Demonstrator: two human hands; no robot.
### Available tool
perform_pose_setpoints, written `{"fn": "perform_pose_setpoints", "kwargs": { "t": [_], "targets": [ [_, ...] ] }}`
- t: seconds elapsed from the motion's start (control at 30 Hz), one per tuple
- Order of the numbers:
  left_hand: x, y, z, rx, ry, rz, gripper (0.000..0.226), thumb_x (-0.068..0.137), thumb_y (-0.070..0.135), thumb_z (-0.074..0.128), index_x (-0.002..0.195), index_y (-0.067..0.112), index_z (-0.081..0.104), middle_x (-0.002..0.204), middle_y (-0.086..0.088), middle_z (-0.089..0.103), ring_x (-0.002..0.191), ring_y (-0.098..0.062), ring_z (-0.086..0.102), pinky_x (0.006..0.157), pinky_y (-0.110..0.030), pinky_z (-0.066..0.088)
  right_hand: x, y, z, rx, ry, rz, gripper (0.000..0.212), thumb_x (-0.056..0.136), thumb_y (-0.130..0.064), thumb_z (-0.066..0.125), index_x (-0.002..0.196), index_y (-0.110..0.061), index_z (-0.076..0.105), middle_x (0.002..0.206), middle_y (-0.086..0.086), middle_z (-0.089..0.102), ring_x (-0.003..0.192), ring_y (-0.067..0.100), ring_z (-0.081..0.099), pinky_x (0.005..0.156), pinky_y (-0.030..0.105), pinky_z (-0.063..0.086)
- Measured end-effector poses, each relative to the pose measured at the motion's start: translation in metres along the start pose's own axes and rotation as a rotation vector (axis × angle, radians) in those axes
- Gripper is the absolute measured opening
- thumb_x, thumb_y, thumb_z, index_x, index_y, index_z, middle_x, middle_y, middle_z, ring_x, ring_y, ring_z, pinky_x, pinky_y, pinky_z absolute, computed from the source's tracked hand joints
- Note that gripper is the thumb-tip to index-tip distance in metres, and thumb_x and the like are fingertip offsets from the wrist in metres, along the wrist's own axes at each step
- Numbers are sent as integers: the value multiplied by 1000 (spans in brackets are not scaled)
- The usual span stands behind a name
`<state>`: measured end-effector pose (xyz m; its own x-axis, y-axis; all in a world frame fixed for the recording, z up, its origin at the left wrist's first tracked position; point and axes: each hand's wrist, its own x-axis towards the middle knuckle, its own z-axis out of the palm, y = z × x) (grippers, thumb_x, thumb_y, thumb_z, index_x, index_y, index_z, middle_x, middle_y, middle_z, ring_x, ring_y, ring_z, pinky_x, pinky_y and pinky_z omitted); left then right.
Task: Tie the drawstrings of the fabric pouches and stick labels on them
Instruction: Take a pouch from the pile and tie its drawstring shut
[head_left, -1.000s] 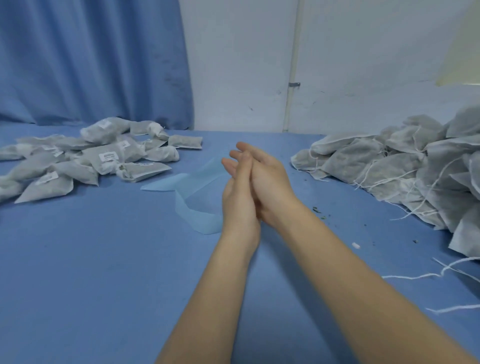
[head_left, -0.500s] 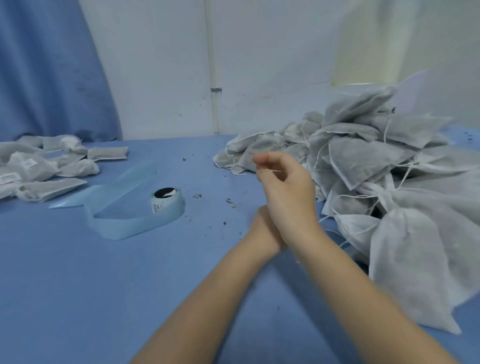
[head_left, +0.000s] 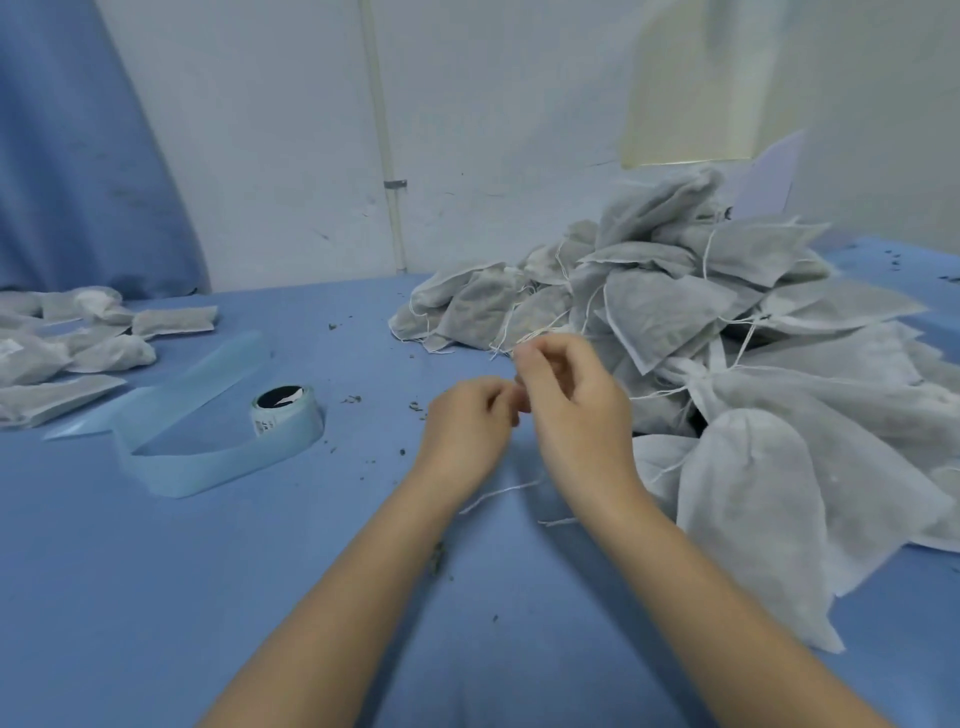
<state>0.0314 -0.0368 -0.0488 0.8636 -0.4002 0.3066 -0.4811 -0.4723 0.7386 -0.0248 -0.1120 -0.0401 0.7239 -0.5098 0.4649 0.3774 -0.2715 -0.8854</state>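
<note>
Curling inward, the fingers of the right hand and left hand meet over the table; whether they pinch a thread cannot be told. The untied pouches heap just right; the label roll sits left. Likely between pouches: next comes picking one and finding its drawstring.

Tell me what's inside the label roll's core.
Inside the label roll, the core looks dark with a pale scrap in it, too small to identify. Its bottom is hidden by the roll's wall.
</note>
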Motion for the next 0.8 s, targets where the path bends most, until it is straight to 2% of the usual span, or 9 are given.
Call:
{"fn": "perform_pose_setpoints", "kwargs": {
  "t": [0.07, 0.13, 0.23, 0.33, 0.4, 0.5, 0.6, 0.7, 0.8],
  "targets": [
    [1, -10, -9, -58, -9, -29, 41, 93, 13, 44, 54, 24, 51, 42, 17, 50, 46, 0, 45, 49, -16, 30, 0, 4, 5, 17, -44, 75, 15, 93, -24, 54, 78, -24, 58, 68, -10, 60, 65, 5, 55, 69, 25, 45],
    [-8, -10, -8, 19, -154, -16, 25, 90, 10, 43, 69, 18, 54, 50, 14, 52, 54, -3, 47, 51, -17, 33, 1, 6, 13, 3, -66, 99, 20, 95, -22, 51, 77, -24, 60, 66, -13, 61, 65, 3, 55, 72, 26, 46],
    [-18, -1, 1, 31, -345, 36, 20, 86, 11, 43, 90, 4, 61, 84, -9, 66, 82, -22, 60, 70, -29, 50, 1, 3, 20, -58, -61, 48, 28, 95, -22, 50, 71, -30, 61, 59, -24, 60, 62, -10, 55, 64, 9, 40],
    [-20, 3, 9, 30, -416, 99, 25, 91, 1, 43, 110, -8, 57, 115, -21, 61, 112, -30, 55, 95, -44, 45, 1, 2, 16, -100, -76, 14, 29, 94, -22, 51, 69, -31, 61, 58, -27, 59, 60, -10, 54, 63, 9, 40],
    [-17, 3, 13, 50, -361, 120, 18, 92, 2, 42, 100, 2, 58, 105, -15, 62, 104, -26, 57, 88, -40, 48, 2, 2, 10, -128, -91, -1, 28, 94, -22, 51, 70, -31, 62, 60, -29, 59, 62, -10, 55, 65, 8, 39],
    [-10, 0, 5, 3, -212, 34, 26, 91, 6, 43, 69, 17, 50, 62, 6, 51, 68, -18, 49, 57, -28, 38, 2, 6, 2, -141, -59, -27, 30, 94, -21, 51, 67, -29, 61, 59, -24, 59, 62, -6, 54, 65, 11, 40],
    [-3, -5, -17, -172, 25, -33, 31, 96, 17, 47, 67, 22, 57, 51, 15, 51, 55, -3, 45, 57, -23, 36, -4, 13, -3, -262, -57, -56, 48, 97, -33, 47, 51, -23, 55, 48, -14, 54, 51, 2, 49, 58, 17, 37],
    [-3, -9, -40, -256, 192, -17, 33, 96, 24, 51, 64, 25, 56, 46, 20, 52, 56, -7, 45, 62, -26, 38, -6, 14, 6, -296, -174, 167, 58, 98, -46, 41, 51, -20, 63, 47, -5, 60, 45, 6, 56, 58, 17, 46],
    [-13, -10, -54, -167, 217, 68, 30, 95, 24, 53, 65, 23, 58, 48, 25, 52, 49, 2, 45, 53, -11, 34, 3, 9, 22, 7, -246, 429, 41, 98, -38, 44, 83, -8, 68, 71, 9, 68, 59, 17, 64, 67, 31, 57]
  ]
}}
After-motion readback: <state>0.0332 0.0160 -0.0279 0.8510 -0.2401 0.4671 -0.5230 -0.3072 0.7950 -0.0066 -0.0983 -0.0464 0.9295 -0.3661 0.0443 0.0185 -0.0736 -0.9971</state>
